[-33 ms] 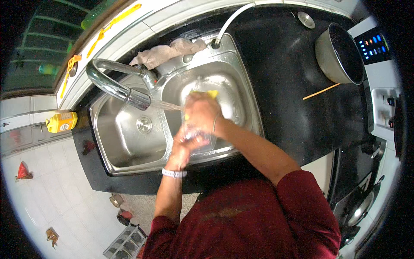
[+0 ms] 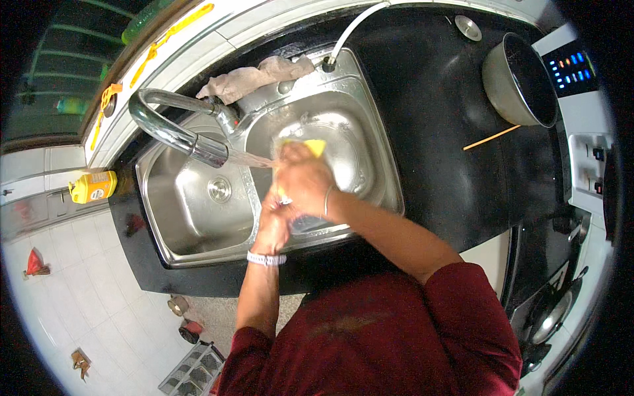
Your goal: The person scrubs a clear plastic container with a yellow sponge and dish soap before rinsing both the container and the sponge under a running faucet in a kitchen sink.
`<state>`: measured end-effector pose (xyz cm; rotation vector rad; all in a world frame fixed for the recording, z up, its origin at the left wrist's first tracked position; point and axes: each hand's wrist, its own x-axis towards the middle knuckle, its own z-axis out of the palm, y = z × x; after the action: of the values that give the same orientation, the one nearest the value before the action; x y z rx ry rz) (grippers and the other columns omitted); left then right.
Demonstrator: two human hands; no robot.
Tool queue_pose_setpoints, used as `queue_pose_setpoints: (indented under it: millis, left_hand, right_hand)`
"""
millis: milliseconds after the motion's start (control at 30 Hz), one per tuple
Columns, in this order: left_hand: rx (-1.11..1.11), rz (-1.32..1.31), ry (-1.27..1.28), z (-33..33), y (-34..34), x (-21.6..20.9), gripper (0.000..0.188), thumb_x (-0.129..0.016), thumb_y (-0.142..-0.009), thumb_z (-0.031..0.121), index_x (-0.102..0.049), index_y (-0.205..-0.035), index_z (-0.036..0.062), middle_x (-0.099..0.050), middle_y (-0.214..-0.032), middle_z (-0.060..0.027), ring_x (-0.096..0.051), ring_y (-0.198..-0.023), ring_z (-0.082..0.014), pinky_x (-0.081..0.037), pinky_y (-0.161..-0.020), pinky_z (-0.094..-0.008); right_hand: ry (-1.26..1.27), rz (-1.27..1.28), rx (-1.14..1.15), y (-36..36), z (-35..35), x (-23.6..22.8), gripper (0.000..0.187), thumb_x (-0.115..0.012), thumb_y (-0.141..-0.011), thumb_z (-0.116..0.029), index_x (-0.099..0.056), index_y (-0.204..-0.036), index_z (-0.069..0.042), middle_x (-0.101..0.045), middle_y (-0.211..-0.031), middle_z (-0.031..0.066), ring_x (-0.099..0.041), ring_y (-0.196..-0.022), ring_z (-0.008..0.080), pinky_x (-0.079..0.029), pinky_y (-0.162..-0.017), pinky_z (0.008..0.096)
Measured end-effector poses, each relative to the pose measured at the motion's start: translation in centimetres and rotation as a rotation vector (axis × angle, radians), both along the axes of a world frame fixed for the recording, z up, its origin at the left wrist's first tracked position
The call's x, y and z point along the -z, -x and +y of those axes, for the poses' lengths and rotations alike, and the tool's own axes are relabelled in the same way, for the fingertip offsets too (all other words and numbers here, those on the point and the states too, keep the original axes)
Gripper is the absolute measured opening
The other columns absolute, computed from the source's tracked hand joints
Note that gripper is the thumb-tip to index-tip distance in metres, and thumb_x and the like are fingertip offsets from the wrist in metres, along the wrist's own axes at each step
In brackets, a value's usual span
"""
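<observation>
Over the right basin of a steel double sink (image 2: pixel 377 152), my two hands work close together. My right hand (image 2: pixel 304 185), blurred by motion, is closed on a yellow sponge (image 2: pixel 316 146) whose corner sticks out past the fingers. Below it, my left hand (image 2: pixel 274 224) is wrapped round a clear, see-through container (image 2: pixel 305 224); its exact shape is mostly hidden by the hands. From the chrome faucet (image 2: pixel 210 151) a stream of water (image 2: pixel 249 159) runs sideways onto the fingers and the container.
A beige cloth (image 2: pixel 254 79) lies behind the faucet. On the black counter (image 2: pixel 436 165) to the right are a deep metal pot (image 2: pixel 505 82), a thin wooden stick (image 2: pixel 492 137) and a sink strainer (image 2: pixel 468 28). A yellow bottle (image 2: pixel 93 187) stands at the left edge.
My right hand has slid slightly down and left, toward my left hand. More of the yellow sponge shows, and less of the clear container.
</observation>
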<state>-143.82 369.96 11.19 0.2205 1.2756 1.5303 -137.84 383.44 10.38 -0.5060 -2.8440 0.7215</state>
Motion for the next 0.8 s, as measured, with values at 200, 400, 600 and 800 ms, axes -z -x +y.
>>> queue_pose_setpoints:
  millis: [200, 400, 600, 800]
  left_hand:
    - [0.130, 0.048, 0.057, 0.6, -2.3, 0.2, 0.034, -0.052, -0.095, 0.007, -0.051, -0.129, 0.0069, -0.061, -0.119, -0.0154, -0.061, -0.106, -0.0267, -0.054, -0.086, -0.0429]
    - [0.754, 1.057, 0.156, 1.0, -3.1, -0.1, 0.062, -0.049, -0.074, -0.015, -0.048, -0.132, 0.0055, -0.064, -0.113, -0.0228, -0.064, -0.103, -0.0312, -0.054, -0.085, -0.0375]
    - [0.983, 1.414, 0.324, 0.5, -4.1, 0.3, 0.064, -0.061, -0.071, -0.001, -0.051, -0.133, 0.0121, -0.064, -0.110, -0.0140, -0.061, -0.103, -0.0333, -0.045, -0.096, -0.0444]
    - [0.266, 1.477, 0.254, -3.3, -2.3, -0.8, 0.073, -0.069, -0.085, 0.026, -0.032, -0.145, 0.0056, -0.027, -0.151, -0.0198, -0.020, -0.142, -0.0353, -0.020, -0.115, -0.0477]
  right_hand:
    - [0.241, -0.256, 0.037, 0.9, 4.8, 4.0, 0.036, -0.054, -0.081, -0.019, -0.065, -0.113, -0.004, -0.067, -0.101, 0.0181, -0.062, -0.101, 0.0289, -0.047, -0.092, 0.0402]
    - [1.175, 0.050, 0.664, -5.4, 7.2, -1.5, 0.043, -0.057, -0.089, -0.042, -0.061, -0.112, -0.005, -0.065, -0.088, 0.0111, -0.062, -0.086, 0.0255, -0.054, -0.067, 0.0409]
    - [1.445, -0.139, 0.600, -10.6, 4.7, 4.5, 0.037, -0.059, -0.088, -0.019, -0.056, -0.117, 0.002, -0.061, -0.106, 0.0127, -0.062, -0.090, 0.0231, -0.059, -0.063, 0.0362]
    - [1.610, 0.163, 0.615, -10.5, 3.0, 7.5, 0.032, -0.055, -0.087, -0.007, -0.054, -0.115, 0.008, -0.060, -0.105, 0.0164, -0.064, -0.088, 0.0237, -0.061, -0.064, 0.0349]
